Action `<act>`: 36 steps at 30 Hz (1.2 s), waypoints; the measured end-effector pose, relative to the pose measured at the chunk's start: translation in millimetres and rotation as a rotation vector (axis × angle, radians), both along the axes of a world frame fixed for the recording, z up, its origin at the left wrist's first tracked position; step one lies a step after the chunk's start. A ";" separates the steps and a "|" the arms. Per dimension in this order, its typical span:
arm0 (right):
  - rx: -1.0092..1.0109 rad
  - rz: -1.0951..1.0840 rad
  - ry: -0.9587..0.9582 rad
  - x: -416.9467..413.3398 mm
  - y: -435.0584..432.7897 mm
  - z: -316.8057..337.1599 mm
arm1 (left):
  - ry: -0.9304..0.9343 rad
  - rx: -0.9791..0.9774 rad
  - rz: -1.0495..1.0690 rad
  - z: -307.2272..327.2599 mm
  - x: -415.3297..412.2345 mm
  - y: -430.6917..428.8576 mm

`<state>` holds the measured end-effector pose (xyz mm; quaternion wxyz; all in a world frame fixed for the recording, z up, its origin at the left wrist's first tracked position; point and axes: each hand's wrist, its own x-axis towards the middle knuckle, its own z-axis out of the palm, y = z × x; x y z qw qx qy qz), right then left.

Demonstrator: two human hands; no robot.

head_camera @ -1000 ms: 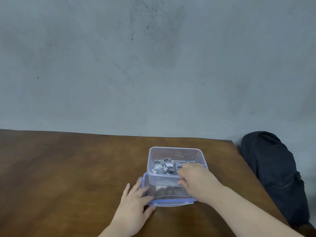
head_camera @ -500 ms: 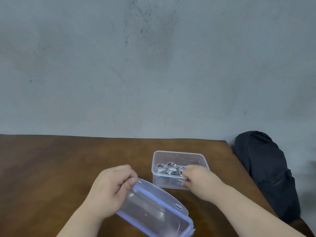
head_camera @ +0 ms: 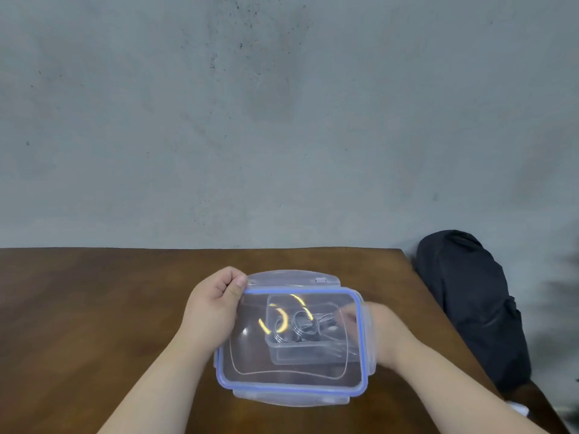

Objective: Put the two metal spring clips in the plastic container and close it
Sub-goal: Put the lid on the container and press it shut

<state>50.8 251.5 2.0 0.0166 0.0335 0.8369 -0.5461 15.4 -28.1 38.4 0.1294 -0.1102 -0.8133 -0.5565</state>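
Plain grey wall behind a brown desk [head_camera: 94, 308], and both spring clips [head_camera: 297, 328] are already sitting in the container [head_camera: 300, 352]. Left hand [head_camera: 213, 311] has its grip clenched on the lid [head_camera: 291, 374] corner, holding it over the box; right hand [head_camera: 380, 333] is blurry behind it, can't tell its grip. If the lid lands crooked, the latches probably won't snap
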 end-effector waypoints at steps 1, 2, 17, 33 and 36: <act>-0.156 -0.098 0.032 -4.3 7.6 1.6 | -0.034 0.012 0.003 -1.0 -5.8 3.0; -0.298 -0.167 0.085 -8.7 13.9 3.0 | -0.059 0.012 0.008 -1.6 -11.1 7.1; 0.047 -0.327 0.118 -40.9 28.0 7.0 | -0.376 -0.063 -0.070 -32.1 -52.5 40.7; 0.302 -0.371 0.007 -82.8 28.9 -18.1 | -0.381 -0.193 0.148 -63.8 -65.2 51.6; 0.245 -0.387 -0.009 -81.7 31.3 -20.7 | -0.393 -0.199 0.163 -65.9 -68.2 53.8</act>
